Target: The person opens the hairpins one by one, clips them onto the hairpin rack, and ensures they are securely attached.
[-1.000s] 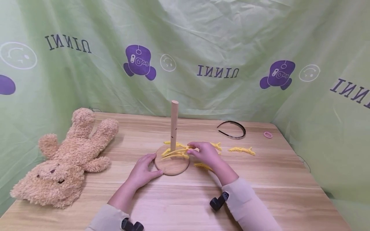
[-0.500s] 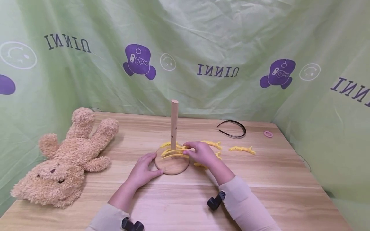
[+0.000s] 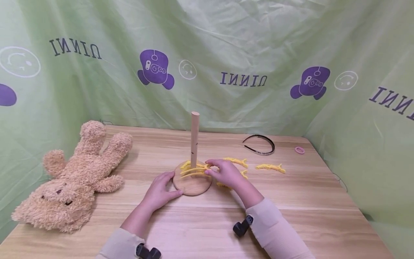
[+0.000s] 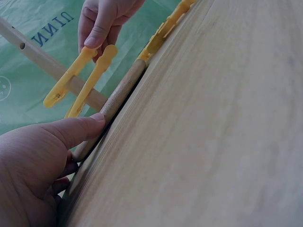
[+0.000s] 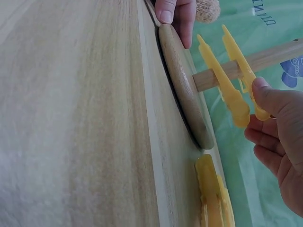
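Note:
A wooden stand has a round base (image 3: pixel 192 189) and an upright post (image 3: pixel 194 136). My left hand (image 3: pixel 160 192) holds the base's left edge, its thumb on the near rim and fingers spread around the side. Low on the post, my right hand (image 3: pixel 224 172) pinches the tail of a yellow hair clip (image 5: pixel 239 61), whose arms lie either side of the post. Just below it a second yellow hair clip (image 5: pixel 222 82) sits clamped on the post, apart from the fingers. In the left wrist view both clips (image 4: pixel 71 78) lie roughly parallel across the post.
Several more yellow hair clips lie to the right, one (image 3: pixel 271 168) well apart and another (image 3: pixel 237 162) behind my right hand. A black headband (image 3: pixel 268 142) and a pink hair tie (image 3: pixel 299 150) lie farther back. A plush bear (image 3: pixel 76 176) lies at the left.
My right hand has shifted slightly left with the upper clip. The clip's far arm has swung in toward the post, so its jaws have narrowed around it. My left hand stays in place.

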The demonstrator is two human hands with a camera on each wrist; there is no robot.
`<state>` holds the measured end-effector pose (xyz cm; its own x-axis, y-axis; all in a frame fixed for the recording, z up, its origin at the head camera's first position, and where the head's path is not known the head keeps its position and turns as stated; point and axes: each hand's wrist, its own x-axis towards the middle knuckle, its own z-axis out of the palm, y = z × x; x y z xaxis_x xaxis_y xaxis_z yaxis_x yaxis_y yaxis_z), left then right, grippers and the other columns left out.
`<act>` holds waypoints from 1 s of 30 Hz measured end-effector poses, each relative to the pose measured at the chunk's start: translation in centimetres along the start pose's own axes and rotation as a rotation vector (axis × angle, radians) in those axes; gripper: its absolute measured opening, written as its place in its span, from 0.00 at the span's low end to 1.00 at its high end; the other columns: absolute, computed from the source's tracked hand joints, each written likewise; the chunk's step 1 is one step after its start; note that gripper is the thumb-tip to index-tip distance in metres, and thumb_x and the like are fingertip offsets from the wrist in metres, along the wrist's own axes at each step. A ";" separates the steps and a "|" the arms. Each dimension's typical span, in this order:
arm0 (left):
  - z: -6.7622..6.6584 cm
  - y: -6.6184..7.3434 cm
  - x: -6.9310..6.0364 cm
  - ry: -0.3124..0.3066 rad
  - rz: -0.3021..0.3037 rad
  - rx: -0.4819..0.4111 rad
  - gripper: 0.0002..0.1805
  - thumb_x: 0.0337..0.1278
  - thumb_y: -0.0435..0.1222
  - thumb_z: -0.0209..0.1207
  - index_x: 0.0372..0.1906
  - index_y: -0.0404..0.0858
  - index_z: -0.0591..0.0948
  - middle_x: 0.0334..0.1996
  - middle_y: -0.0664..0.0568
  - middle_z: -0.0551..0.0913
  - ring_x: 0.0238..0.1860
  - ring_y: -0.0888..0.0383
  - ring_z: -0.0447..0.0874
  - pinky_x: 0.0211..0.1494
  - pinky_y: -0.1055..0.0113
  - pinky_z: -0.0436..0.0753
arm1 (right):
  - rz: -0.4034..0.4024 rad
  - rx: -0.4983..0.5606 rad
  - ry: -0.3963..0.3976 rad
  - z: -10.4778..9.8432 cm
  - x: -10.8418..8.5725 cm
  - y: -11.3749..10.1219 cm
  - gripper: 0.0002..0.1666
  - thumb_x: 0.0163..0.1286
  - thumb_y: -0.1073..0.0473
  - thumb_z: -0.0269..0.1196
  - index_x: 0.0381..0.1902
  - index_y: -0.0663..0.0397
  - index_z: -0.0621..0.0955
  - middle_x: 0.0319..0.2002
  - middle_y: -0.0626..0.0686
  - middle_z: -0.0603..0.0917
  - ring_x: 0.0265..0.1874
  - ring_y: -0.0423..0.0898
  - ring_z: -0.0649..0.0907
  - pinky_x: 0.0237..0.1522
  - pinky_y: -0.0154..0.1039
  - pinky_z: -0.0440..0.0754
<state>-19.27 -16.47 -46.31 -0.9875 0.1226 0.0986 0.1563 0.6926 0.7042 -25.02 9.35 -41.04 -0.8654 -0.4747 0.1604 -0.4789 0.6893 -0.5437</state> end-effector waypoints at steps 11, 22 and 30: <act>0.0 -0.2 0.1 0.004 0.002 0.005 0.45 0.46 0.45 0.72 0.67 0.27 0.69 0.66 0.33 0.71 0.71 0.36 0.62 0.75 0.42 0.61 | 0.071 0.051 0.007 -1.1 -1.5 1.4 0.34 0.67 0.43 0.64 0.67 0.48 0.74 0.65 0.53 0.78 0.66 0.55 0.75 0.69 0.54 0.71; -0.1 -0.2 0.0 0.000 -0.009 0.000 0.46 0.47 0.46 0.72 0.68 0.27 0.68 0.66 0.34 0.71 0.71 0.36 0.62 0.74 0.42 0.62 | 0.151 0.018 0.059 -3.0 -4.1 5.5 0.35 0.68 0.45 0.64 0.68 0.53 0.73 0.66 0.61 0.75 0.67 0.62 0.72 0.69 0.61 0.68; 0.1 -0.2 0.0 -0.004 -0.014 -0.002 0.46 0.47 0.47 0.72 0.68 0.28 0.68 0.66 0.34 0.71 0.71 0.36 0.62 0.74 0.42 0.62 | 0.262 0.020 0.128 -5.1 -6.2 10.0 0.38 0.68 0.45 0.63 0.70 0.55 0.69 0.68 0.65 0.70 0.68 0.67 0.68 0.70 0.65 0.62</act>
<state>-19.26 -16.54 -46.46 -0.9895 0.1159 0.0858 0.1424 0.6929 0.7068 -25.16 21.94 -43.29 -0.9714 -0.2081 0.1141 -0.2345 0.7678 -0.5963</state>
